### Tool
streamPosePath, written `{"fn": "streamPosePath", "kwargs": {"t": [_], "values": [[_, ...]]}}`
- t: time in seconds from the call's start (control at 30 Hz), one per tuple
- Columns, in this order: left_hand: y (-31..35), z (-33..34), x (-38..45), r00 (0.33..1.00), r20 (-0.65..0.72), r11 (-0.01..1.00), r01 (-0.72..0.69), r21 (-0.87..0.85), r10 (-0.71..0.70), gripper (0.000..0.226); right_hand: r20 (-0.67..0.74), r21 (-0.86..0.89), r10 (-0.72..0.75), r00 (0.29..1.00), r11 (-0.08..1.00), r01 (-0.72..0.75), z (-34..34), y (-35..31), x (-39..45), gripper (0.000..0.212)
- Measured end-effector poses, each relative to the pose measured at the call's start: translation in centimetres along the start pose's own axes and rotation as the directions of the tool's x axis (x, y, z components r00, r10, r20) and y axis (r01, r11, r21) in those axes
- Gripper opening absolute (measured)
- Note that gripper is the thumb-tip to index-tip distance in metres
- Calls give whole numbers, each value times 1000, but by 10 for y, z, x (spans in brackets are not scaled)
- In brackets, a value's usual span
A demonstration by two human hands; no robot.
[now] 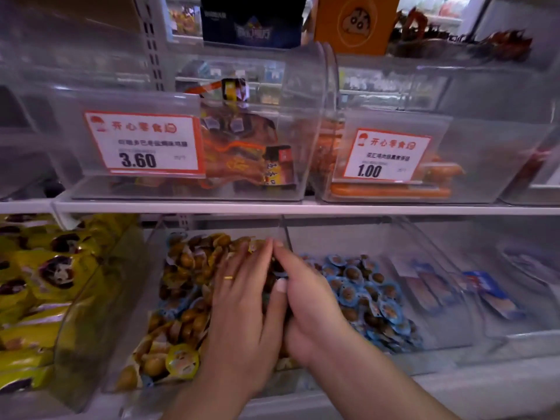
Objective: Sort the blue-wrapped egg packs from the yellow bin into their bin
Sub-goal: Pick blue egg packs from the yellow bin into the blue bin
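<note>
The bin of yellow-wrapped egg packs (185, 338) sits on the lower shelf, with a few blue-wrapped egg packs (171, 309) mixed in near its middle. To its right stands the clear bin (436, 338) holding several blue-wrapped packs (366, 294). My left hand (242, 301), with a ring, and my right hand (309, 301) meet side by side over the divider between the two bins. Their fingers are fairly straight and press a small cluster of dark egg packs (272, 275) between them. Most of that cluster is hidden by the hands.
A bin of large yellow snack bags (36, 286) is at the left, and bins of flat blue-and-white packs (491, 295) at the right. The upper shelf (303, 207) carries clear bins with price tags 3.60 (142, 144) and 1.00 (385, 156).
</note>
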State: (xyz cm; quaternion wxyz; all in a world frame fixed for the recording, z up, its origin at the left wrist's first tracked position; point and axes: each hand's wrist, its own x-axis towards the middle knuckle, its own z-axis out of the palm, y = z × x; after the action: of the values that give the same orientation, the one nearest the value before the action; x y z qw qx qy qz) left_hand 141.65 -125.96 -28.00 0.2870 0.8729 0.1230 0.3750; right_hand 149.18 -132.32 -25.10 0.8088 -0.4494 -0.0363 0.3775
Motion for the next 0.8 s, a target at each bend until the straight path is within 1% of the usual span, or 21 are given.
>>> {"fn": "streamPosePath", "kwargs": {"t": [0.07,0.13,0.17,0.23,0.3,0.37,0.43,0.47,0.5,0.57,0.6,0.63,0.7,0.77,0.8], "values": [[4,8,0,993,107,995,-44,-84,53,58,-30,-43,-56,998,998,55,-16,-14,3,27],[5,14,-1,979,194,989,-42,-141,69,61,-37,-109,-91,995,990,86,-30,-30,5,24],[5,14,-1,974,214,988,-40,-148,72,61,-43,-129,-103,994,987,97,-37,-39,6,23],[-1,12,-1,981,186,988,-22,-155,51,56,-91,-131,-150,984,982,138,-48,-59,10,13],[-12,8,1,992,125,989,29,-144,-11,48,-147,-136,-213,966,972,194,-61,-78,18,8],[-25,4,4,995,84,991,71,-117,-62,44,-179,-157,-202,963,972,175,-76,-93,27,13],[-38,-1,3,991,72,989,118,-90,-112,41,-222,-189,-176,959,973,135,-94,-100,38,29],[-43,-4,2,989,73,988,133,-73,-128,39,-264,-244,-188,946,962,124,-103,-101,45,38],[-48,-7,0,987,83,988,142,-52,-138,36,-308,-304,-220,926,945,123,-109,-101,49,41],[-55,-15,-3,983,113,990,142,12,-142,32,-357,-385,-299,885,910,152,-116,-99,56,31],[-58,-21,-4,983,119,989,136,56,-142,30,-361,-402,-321,876,901,165,-117,-97,57,25],[-60,-27,-5,983,119,986,128,105,-140,29,-352,-423,-338,873,889,174,-115,-95,59,23],[-65,-41,-6,989,96,969,91,228,-115,33,-307,-504,-383,871,842,192,-105,-88,58,24],[-73,-55,-7,996,60,939,44,341,-68,37,-225,-578,-473,852,769,274,-85,-78,54,24],[-78,-63,-8,998,33,931,42,362,-58,37,-156,-621,-526,836,710,330,-72,-71,51,25]]}}
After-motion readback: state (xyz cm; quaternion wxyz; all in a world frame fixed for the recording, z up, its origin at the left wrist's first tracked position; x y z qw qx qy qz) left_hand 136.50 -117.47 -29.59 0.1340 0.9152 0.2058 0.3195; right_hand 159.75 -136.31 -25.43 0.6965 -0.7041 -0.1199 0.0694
